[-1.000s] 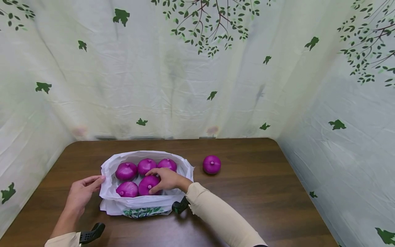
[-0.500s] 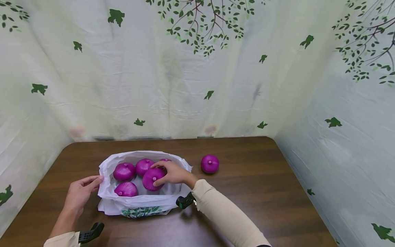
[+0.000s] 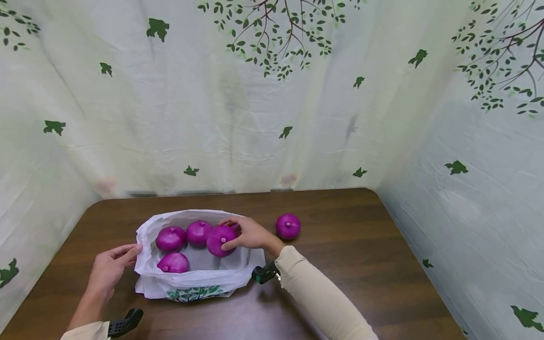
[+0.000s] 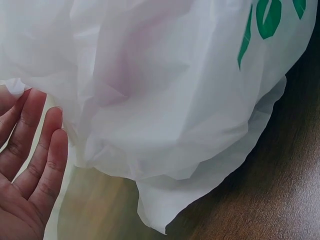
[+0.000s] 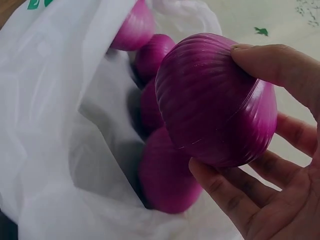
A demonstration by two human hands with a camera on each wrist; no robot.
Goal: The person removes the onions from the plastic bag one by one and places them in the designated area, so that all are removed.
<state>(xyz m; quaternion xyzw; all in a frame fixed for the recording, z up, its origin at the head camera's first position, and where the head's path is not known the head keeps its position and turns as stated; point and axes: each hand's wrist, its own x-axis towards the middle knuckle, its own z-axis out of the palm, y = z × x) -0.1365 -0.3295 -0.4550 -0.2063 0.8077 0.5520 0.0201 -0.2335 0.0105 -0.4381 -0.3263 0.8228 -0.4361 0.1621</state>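
Observation:
A white plastic bag (image 3: 148, 284) with a green leaf print lies with its mouth spread wide on the table. My left hand (image 3: 108, 269) pinches its left rim between thumb and fingertips; the other fingers extend loosely in the left wrist view. Over the bag's right half, my right hand (image 3: 250, 233) grips a red onion (image 5: 212, 110) from the side, thumb on top and fingers beneath in the right wrist view. Inside the bag sit several more red onions, among them a left one (image 3: 171, 238), a back one (image 3: 199, 233) and a front one (image 3: 173, 263). The held onion covers another in the head view.
One loose red onion (image 3: 288, 226) rests on the brown wooden table (image 3: 340, 264), right of the bag and just beyond my right forearm. A pale curtain (image 3: 191, 108) with leaf patterns hangs behind the table and along both sides.
My right hand has lifted an onion from the bag's front middle and carried it right and back, over the right half. The left hand stays on the rim.

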